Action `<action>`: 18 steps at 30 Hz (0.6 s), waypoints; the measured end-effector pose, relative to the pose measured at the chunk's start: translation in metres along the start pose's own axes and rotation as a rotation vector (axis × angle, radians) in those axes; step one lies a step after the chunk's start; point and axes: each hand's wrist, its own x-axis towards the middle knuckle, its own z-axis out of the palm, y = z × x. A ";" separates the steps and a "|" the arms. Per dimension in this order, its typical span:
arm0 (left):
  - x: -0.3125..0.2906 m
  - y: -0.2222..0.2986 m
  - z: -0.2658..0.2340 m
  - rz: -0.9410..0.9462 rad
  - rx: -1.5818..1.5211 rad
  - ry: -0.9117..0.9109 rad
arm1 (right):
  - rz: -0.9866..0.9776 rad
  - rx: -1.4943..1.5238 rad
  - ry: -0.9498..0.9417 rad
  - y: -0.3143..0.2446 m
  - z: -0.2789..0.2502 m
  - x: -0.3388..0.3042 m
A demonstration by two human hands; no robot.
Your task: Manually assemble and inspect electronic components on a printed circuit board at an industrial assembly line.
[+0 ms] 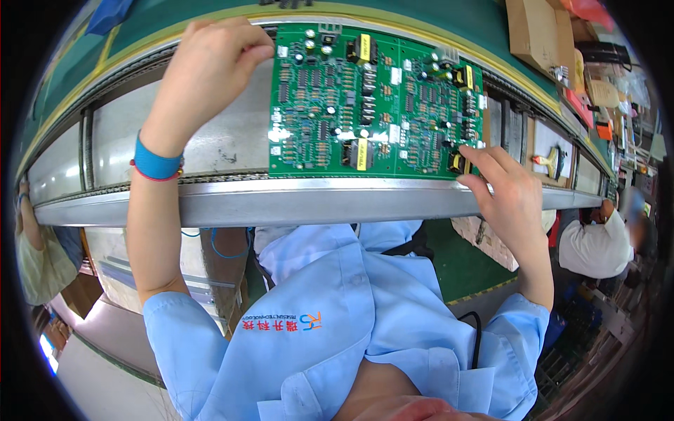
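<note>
A metal-railed conveyor crosses the workshop, above the person's blue shirt with printed chest lettering; between its rails lies a green circuit board, with conveyor bed showing to its left. The left hand has its fingertips bunched at the board's upper left edge, while the right hand has thumb and forefinger slightly parted at the lower right corner; whether either grips, I cannot tell. Small yellow labels bear print too fine to make out.
</note>
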 end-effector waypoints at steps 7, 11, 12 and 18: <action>-0.004 0.013 -0.007 -0.082 -0.122 -0.124 | 0.075 0.232 0.127 -0.001 -0.017 0.054; 0.002 0.026 -0.001 -0.047 -0.047 -0.160 | -0.050 0.271 0.220 0.011 -0.001 0.120; 0.006 0.032 0.001 -0.032 -0.036 -0.202 | -0.122 0.287 0.246 0.013 0.005 0.138; 0.032 0.072 0.028 0.168 0.026 -0.212 | -0.041 0.419 0.032 -0.014 0.023 0.214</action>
